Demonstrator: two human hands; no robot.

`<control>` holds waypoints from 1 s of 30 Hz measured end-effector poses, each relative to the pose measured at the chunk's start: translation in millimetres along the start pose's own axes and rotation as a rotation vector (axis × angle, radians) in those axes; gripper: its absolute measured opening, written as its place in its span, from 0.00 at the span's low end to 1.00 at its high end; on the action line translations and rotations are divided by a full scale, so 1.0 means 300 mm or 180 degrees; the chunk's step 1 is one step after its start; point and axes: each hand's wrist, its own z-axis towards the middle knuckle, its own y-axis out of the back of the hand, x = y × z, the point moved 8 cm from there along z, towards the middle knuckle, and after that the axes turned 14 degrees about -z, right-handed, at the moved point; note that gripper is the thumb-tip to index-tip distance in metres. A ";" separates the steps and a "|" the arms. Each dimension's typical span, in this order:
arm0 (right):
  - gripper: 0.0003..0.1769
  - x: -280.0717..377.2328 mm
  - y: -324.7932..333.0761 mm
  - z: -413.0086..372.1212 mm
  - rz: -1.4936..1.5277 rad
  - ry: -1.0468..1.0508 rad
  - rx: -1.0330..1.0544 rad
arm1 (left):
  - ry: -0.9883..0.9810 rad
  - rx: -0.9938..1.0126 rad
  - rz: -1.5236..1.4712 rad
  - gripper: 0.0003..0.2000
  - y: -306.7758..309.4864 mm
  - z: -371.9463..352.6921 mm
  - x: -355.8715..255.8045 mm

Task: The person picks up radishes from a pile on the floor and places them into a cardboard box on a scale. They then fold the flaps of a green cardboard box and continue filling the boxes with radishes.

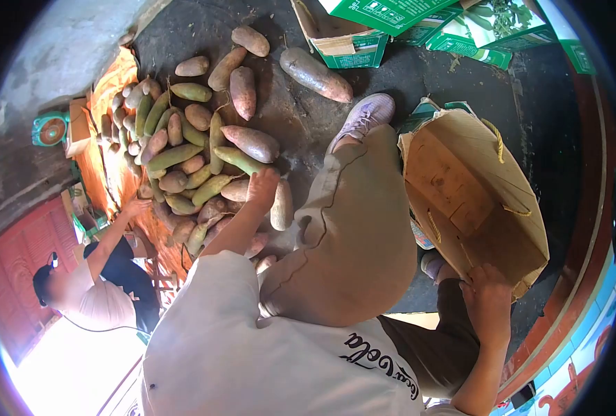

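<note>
My left hand (263,187) is closed around the near end of a green radish (239,160) at the right side of a vegetable pile. A pale, thick radish (282,206) lies right beside the fingers, and a purplish radish (254,143) rests just beyond. My right hand (489,288) grips the rim of an open cardboard box (453,156) with yellow rope handles. The inside of the box shows bare brown board where it is visible. Part of my right hand's fingers is hidden behind the box edge.
Across the pile of radishes (176,156), another person (100,291) reaches a hand into it. Green printed boxes (363,52) stand at the top. A large reddish radish (315,74) lies apart near my shoe (367,118). A small green fan (49,129) is far left.
</note>
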 end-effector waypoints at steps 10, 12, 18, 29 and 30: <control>0.10 0.021 -0.003 0.012 -0.0110 -0.0018 0.0100 | -0.0369 0.0300 0.0978 0.13 -0.097 0.090 -0.003; 0.10 0.030 0.002 0.011 -0.0162 0.0022 0.0034 | -0.0213 0.0633 0.1027 0.15 -0.089 0.103 -0.007; 0.09 0.056 0.031 0.001 -0.0303 0.0165 -0.0188 | -0.0196 0.0168 0.0688 0.12 0.061 0.057 -0.035; 0.05 0.073 -0.033 -0.006 -0.0835 0.0486 -0.0688 | 0.0578 -0.2474 -0.2036 0.26 0.653 -0.186 0.131; 0.05 0.070 -0.050 -0.003 -0.0852 0.0474 -0.0606 | 0.0376 -0.2653 -0.2366 0.25 0.736 -0.212 0.096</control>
